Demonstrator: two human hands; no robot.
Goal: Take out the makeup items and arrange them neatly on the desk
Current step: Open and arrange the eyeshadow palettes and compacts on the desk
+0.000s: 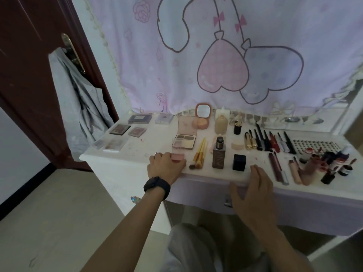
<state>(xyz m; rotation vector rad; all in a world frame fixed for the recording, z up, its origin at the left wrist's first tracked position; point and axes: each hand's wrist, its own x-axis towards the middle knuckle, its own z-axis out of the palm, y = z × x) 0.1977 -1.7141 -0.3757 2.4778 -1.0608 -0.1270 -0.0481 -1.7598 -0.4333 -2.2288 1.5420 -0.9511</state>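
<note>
The tall, square-shouldered foundation bottle (pixel 219 153) stands upright near the front edge of the glossy white desk (pixel 135 154). Just left of the bottle lies a bundle of gold-handled brushes (pixel 199 154), bristles toward the edge. Further left, the left hand (pixel 165 166) curls its fingers round a small pink case (pixel 177 158) with rounded corners, which sits on the desktop. Behind and left of the bottle, an open palette (pixel 184 138) shows rectangular pans under a raised, clear pink lid. Just right of the bottle sits a black cube-shaped box (pixel 239 162). Further right and forward, the right hand (pixel 253 185) lies flat over the desk's front edge — fingers straight, holding nothing. Well right of the bottle, slim dark pencils and tubes (pixel 271 141) lie side by side in a row.
</note>
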